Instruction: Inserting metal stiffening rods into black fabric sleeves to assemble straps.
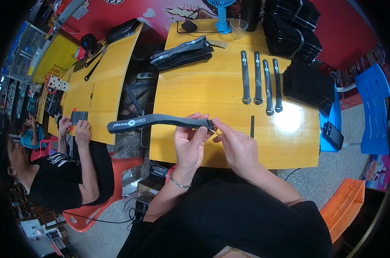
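Observation:
A long dark grey strap (154, 120) with pale printing is held over the near part of the yellow table, its rounded free end reaching out to the left. My left hand (189, 146) is closed around the strap near its right end, thumb on top. Fingertips of my right hand (238, 146) are pinched together at that same end. A thin gold-coloured piece (215, 132) shows between the two hands, close to the right fingertips; its kind is hard to make out. The fingers hide part of the strap's end.
Several similar straps (246, 77) lie side by side on the table (186, 94), near a short black strip (252, 126). A strap pile (182, 55) and black stacks (309, 84) surround them. Behind stand a blue fan (222, 17) and a clear cup (238, 28). A person (70, 172) works at the left table.

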`<state>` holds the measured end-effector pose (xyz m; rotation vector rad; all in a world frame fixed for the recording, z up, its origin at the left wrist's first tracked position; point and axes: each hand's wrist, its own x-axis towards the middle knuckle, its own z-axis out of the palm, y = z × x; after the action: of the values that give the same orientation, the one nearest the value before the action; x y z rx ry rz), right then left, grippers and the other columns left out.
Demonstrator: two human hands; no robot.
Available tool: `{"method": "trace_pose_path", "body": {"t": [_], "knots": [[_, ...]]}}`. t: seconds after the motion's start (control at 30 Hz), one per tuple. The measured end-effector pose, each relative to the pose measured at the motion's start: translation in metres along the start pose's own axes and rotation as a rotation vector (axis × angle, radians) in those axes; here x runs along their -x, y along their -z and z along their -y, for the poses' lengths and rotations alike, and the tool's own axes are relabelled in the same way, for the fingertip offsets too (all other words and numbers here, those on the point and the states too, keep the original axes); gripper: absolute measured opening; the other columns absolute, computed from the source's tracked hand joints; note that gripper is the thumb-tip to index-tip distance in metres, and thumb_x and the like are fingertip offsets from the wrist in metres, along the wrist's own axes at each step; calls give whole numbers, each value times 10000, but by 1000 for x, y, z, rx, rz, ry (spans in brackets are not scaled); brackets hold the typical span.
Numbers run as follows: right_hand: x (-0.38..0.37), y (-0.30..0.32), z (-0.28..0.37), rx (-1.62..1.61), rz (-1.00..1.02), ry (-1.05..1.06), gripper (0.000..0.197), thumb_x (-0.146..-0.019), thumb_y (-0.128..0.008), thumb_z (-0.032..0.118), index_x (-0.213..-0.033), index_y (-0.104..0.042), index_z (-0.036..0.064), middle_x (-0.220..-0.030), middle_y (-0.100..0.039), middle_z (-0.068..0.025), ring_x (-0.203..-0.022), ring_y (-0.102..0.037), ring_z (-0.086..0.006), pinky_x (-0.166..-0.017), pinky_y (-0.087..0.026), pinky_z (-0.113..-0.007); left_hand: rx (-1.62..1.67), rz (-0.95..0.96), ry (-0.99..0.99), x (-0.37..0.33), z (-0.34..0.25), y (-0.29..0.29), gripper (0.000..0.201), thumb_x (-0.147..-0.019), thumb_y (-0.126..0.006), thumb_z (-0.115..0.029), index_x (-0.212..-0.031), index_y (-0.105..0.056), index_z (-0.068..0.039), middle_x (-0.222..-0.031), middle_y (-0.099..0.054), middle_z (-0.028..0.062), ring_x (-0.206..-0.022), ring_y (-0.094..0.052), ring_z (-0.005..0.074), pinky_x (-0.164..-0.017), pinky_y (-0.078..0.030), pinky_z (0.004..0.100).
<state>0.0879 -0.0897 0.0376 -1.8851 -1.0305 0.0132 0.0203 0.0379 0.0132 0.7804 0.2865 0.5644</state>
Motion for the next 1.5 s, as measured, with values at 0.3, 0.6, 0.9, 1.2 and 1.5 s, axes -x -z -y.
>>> {"method": "trace_pose_path", "body": {"t": [0.3, 0.6, 0.9, 1.2, 1.5], "knots": [[1, -3, -4, -39, 3, -31, 434, -801, -577, -51, -1221, -540, 53, -892, -670, -156, -744, -681, -246, -630, -539, -314, -130, -28, -130, 2, 6, 0, 349, -796, -650, 69, -1122, -533, 20, -1120, -589, 159, -1021, -598, 212, -910, -503, 333], [-3, 2, 5, -389, 67, -300, 437, -822, -559, -31, -1243, -528, 82, -827, -672, -142, -718, -677, -217, -617, -527, -312, -253, -63, -218, 3, 10, -3, 327, -811, -644, 54, -1116, -526, 34, -1083, -594, 133, -1024, -589, 184, -918, -485, 310], [-8, -9, -3, -440, 30, -268, 324, -898, -486, 16, -1215, -542, 55, -859, -665, -110, -728, -665, -129, -610, -469, -221, -503, -47, -267, 3, 7, -9, 335, -849, -597, 47, -1169, -498, 61, -1078, -593, 124, -1001, -584, 154, -895, -468, 259], [-11, -10, -2, -601, 42, -384, 286, -904, -486, 13, -1178, -562, 39, -777, -657, -93, -729, -655, -120, -620, -478, -227, -512, 138, -104, -3, -5, -1, 407, -814, -614, 92, -1199, -484, 73, -1079, -591, 130, -953, -605, 165, -812, -523, 262], [-10, -13, -21, -223, -33, -89, 263, -863, -549, 7, -1121, -589, 37, -781, -658, -143, -670, -666, -207, -596, -518, -295, -609, 227, -84, -17, -8, 11, 451, -809, -595, 119, -1238, -460, 86, -1105, -596, 153, -1014, -594, 175, -895, -494, 275]]}}
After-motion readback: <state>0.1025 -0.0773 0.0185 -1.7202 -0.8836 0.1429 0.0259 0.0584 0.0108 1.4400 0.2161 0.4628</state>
